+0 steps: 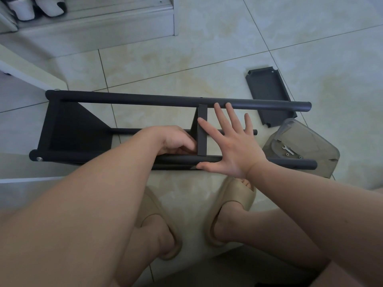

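A: On the pale tiled floor (207, 48), just ahead of the two beige foam slippers (236, 195): black metal rack frame (78, 129), lying on its side, long tubes running left to right.

B: And the small dark flat shelf panel (202, 141)?

A: Standing on edge between the far round tube (145, 99) and the near round tube (290, 163), about midway along, foot touching the near one.

B: And the left hand (174, 139)?

A: Just left of that panel, knuckles up, fingers (186, 149) curled under and tucked against the panel's left face near its foot. Possibly pinching something there, but hidden by the hand itself; cannot tell.

B: And the right hand (234, 148)?

A: Spread wide and flat just right of the panel, holding nothing. Index fingertip touching the panel's right edge, middle and ring fingertips (217, 108) reaching the far tube, thumb laid along the near tube.

B: Off to the right?

A: Loose dark grey rectangular tray panel (267, 90) flat on the tiles, far tube's end crossing over it. Just beside it, a clear plastic tub (310, 146) with a small silver wrench (288, 150) and a few screws inside.

B: Top left?

A: White shoes (35, 7) on a low pale shelf.
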Demonstrator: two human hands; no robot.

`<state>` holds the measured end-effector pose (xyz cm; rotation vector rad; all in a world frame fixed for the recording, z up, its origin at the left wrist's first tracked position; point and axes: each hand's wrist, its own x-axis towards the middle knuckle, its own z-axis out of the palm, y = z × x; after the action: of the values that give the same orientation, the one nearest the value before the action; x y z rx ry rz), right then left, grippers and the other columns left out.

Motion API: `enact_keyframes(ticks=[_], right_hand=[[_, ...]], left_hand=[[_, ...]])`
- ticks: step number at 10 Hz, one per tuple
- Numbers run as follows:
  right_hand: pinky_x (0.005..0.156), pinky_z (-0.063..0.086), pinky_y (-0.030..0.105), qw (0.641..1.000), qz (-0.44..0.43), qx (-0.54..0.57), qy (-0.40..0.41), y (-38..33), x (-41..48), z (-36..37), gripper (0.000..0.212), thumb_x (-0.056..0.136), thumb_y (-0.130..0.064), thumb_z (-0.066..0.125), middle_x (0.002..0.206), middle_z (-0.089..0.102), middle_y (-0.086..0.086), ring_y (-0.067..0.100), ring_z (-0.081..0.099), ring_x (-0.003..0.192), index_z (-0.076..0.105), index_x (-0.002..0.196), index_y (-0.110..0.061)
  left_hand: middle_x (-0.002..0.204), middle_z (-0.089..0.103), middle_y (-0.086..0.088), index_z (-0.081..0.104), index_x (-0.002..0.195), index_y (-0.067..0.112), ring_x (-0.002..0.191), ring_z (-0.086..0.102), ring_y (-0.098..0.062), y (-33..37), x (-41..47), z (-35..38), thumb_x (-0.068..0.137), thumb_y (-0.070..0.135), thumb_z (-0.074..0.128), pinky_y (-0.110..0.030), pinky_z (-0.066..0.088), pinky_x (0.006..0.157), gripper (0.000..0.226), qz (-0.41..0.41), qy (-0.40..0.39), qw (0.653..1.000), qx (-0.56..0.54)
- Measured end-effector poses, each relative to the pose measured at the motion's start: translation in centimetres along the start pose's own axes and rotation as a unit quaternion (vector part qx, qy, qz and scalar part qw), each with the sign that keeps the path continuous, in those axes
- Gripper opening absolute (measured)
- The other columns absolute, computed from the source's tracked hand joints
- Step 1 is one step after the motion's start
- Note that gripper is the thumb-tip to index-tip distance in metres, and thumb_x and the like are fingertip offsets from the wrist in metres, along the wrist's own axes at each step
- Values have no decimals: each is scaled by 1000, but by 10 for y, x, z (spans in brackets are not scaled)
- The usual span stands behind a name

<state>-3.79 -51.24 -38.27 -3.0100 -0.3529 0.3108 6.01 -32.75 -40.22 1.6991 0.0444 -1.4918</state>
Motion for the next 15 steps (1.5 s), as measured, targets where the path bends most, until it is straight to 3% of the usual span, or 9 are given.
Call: enact_keyframes(ticks=[2, 7, 9, 10, 11, 12, 13, 14, 15], right_hand=[[118, 3, 72, 1000, 0, -8, -2, 0, 0, -1, 108, 72, -96, 26, 170, -11, 10, 36, -15, 155, 5, 161, -39], [118, 4, 72, 1000, -1, -5, 3, -1, 0, 0, 108, 73, -96, 27, 170, -9, 10, 36, -14, 155, 5, 161, -39], [118, 2, 72, 1000, -1, -6, 5, 0, 0, 1, 108, 72, -96, 27, 170, -9, 10, 36, -14, 155, 5, 161, -39], [118, 2, 71, 1000, -2, -4, 12, 0, 0, 1, 108, 73, -96, 29, 170, -8, 11, 37, -13, 155, 7, 161, -38], [118, 2, 71, 1000, -2, -4, 12, 0, 0, 2, 108, 73, -96, 29, 170, -8, 11, 37, -12, 155, 7, 161, -38], [118, 3, 71, 1000, -2, -5, 11, 0, -1, 2, 108, 73, -96, 27, 170, -8, 10, 37, -12, 155, 7, 161, -38], [118, 2, 71, 1000, -1, -4, 10, 0, 0, 2, 108, 72, -96, 27, 170, -8, 10, 36, -13, 155, 6, 161, -39], [118, 3, 71, 1000, -2, -4, 14, 0, -1, 2, 108, 73, -96, 28, 170, -7, 11, 37, -12, 155, 7, 161, -38], [118, 4, 72, 1000, -4, -2, 19, 0, 0, 2, 108, 73, -96, 29, 170, -5, 11, 37, -10, 155, 9, 161, -38]], left_hand=[[110, 75, -16, 71, 114, -1, 111, 69, -29, 3, -2, 1, 88, 6, 65, -41, 48, 108, 28, -17, -6, 1000, 3], [109, 75, -13, 71, 116, 2, 112, 69, -28, 3, -3, 0, 90, 9, 64, -36, 50, 104, 28, -26, -9, 999, 28], [107, 76, -12, 77, 102, 8, 100, 71, -21, 2, -3, -2, 92, 11, 58, -31, 51, 99, 21, -38, -38, 998, 17], [93, 78, -6, 77, 94, 12, 88, 72, -16, 2, -2, 0, 91, 13, 63, -26, 52, 85, 15, -27, -18, 999, 31], [71, 72, 2, 76, 65, 18, 71, 68, -11, 2, -1, -1, 90, 10, 63, -23, 48, 74, 29, -17, -14, 998, 53], [72, 72, 1, 77, 60, 19, 74, 69, -12, 1, -3, -3, 90, 8, 62, -25, 50, 79, 34, -22, -29, 998, 57], [97, 77, -10, 79, 87, 13, 99, 71, -22, 2, -5, -3, 90, 7, 61, -32, 51, 98, 19, -25, -34, 998, 39], [111, 75, -12, 75, 111, 6, 101, 71, -22, 3, -5, -2, 92, 11, 59, -32, 52, 98, 25, -40, -39, 998, 31], [92, 77, -4, 77, 95, 13, 83, 72, -15, 4, -3, -1, 91, 14, 62, -27, 53, 83, 16, -28, -34, 998, 54]])
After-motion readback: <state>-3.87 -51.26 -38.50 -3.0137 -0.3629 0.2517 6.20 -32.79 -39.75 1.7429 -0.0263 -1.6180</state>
